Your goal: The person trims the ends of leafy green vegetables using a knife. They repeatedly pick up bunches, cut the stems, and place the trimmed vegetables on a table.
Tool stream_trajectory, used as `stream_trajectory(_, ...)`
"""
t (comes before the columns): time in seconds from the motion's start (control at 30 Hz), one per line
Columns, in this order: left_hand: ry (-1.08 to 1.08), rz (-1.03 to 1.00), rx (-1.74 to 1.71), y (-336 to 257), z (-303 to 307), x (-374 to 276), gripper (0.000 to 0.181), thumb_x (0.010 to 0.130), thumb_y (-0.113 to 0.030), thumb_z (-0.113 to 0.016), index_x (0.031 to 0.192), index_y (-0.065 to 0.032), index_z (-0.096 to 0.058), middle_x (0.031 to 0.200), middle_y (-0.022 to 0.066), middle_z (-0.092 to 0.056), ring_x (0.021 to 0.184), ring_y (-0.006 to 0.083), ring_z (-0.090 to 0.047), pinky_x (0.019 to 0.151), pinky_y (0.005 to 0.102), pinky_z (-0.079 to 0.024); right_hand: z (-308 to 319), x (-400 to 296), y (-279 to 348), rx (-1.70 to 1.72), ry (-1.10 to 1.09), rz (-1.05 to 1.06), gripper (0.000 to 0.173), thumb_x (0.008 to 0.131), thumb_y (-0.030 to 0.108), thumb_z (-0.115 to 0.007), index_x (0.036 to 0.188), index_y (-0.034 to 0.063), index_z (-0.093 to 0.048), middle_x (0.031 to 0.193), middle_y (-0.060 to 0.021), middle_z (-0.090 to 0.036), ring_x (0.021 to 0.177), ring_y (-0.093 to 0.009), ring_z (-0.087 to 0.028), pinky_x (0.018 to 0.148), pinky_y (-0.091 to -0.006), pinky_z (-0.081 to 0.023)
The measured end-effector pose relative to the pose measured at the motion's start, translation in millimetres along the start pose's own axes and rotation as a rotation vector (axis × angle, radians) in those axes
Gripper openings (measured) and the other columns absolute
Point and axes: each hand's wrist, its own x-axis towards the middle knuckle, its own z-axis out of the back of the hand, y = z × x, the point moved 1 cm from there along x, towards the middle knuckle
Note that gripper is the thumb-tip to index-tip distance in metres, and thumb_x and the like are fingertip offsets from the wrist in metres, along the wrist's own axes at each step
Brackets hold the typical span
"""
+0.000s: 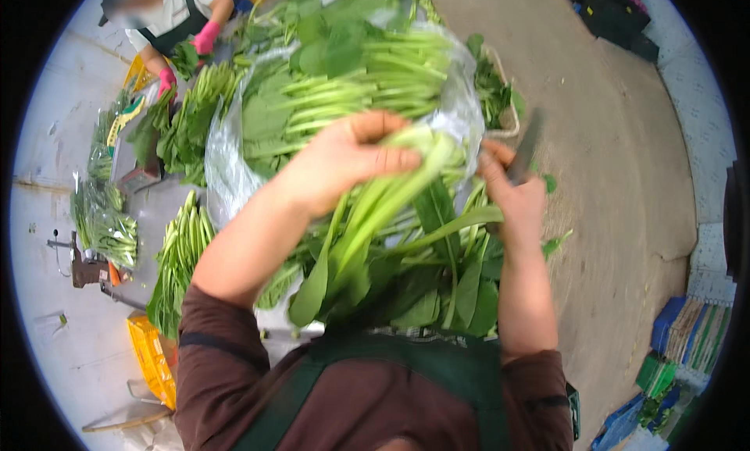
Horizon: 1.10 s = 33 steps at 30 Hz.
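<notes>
My left hand [369, 152] grips a bunch of leafy greens [375, 217] by its pale stem ends, the leaves hanging towards my apron. In my right hand [515, 187] is a knife [528, 143], its blade pointing up and away from me. A single stem [469, 219] reaches from the leaves to just beside that hand; whether the fingers hold it is unclear. Beyond my hands lies a large clear plastic bag [225, 170], open and filled with stacked greens [351, 99]. More loose leaves [410, 299] lie close before my body.
A co-worker in pink gloves [206, 38] handles greens at the far left, near a scale [137, 173]. Bundled greens [181, 246] and bagged greens [108, 237] lie on the left. A pale basket [508, 108] with leaves stands right. Yellow crate [149, 357] sits lower left.
</notes>
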Motion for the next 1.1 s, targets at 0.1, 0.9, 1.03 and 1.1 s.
stream_trajectory(0.1, 0.02, -0.069, -0.073, 5.6, -12.1, 11.0, 0.03, 0.086, -0.019, -0.072, 0.109, -0.0033, -0.06, 0.09, 0.0001, -0.064, 0.077, 0.0077, -0.056, 0.069, 0.0223, -0.046, -10.7, -20.7, 44.6, 0.261, 0.21, 0.083, 0.046, 0.083, 0.019, -0.075, 0.121, -0.0012, -0.06, 0.106, -0.0104, -0.066, 0.096, -0.016, -0.062, 0.085, -0.0299, -0.048)
stream_trajectory(0.9, -0.077, -0.045, -0.183, 7.6, 33.2, -4.5, 0.056, 0.085, -0.035, -0.071, 0.125, -0.0003, -0.051, 0.097, 0.0082, -0.065, 0.079, 0.016, -0.064, 0.069, 0.0279, -0.054, -43.9, 56.6, 74.5, -0.156, 0.277, 0.159, 0.051, 0.082, 0.039, -0.071, 0.12, 0.0063, -0.063, 0.105, -0.0062, -0.069, 0.095, -0.011, -0.061, 0.069, -0.0255, -0.038)
stream_trajectory(1.03, -0.319, -0.002, -0.016, 6.4, 120.3, -61.1, 0.056, 0.086, -0.035, -0.069, 0.127, -0.0011, -0.05, 0.098, 0.0071, -0.064, 0.086, 0.0126, -0.062, 0.069, 0.0253, -0.052, -11.4, 36.7, 68.7, -0.471, 0.086, 0.375, 0.042, 0.085, 0.03, -0.07, 0.119, 0.0059, -0.065, 0.102, -0.0052, -0.069, 0.096, -0.012, -0.061, 0.072, -0.0248, -0.042)
stream_trajectory(1.1, -0.622, 0.008, 0.21, 6.3, 160.6, -128.5, 0.058, 0.088, -0.034, -0.067, 0.13, -0.0004, -0.048, 0.098, 0.0066, -0.064, 0.087, 0.0109, -0.06, 0.07, 0.024, -0.051, -9.5, 19.2, 47.9, -0.418, 0.146, 0.302, 0.037, 0.084, 0.024, -0.072, 0.116, 0.0037, -0.066, 0.099, -0.0051, -0.069, 0.092, -0.011, -0.061, 0.077, -0.0264, -0.046)
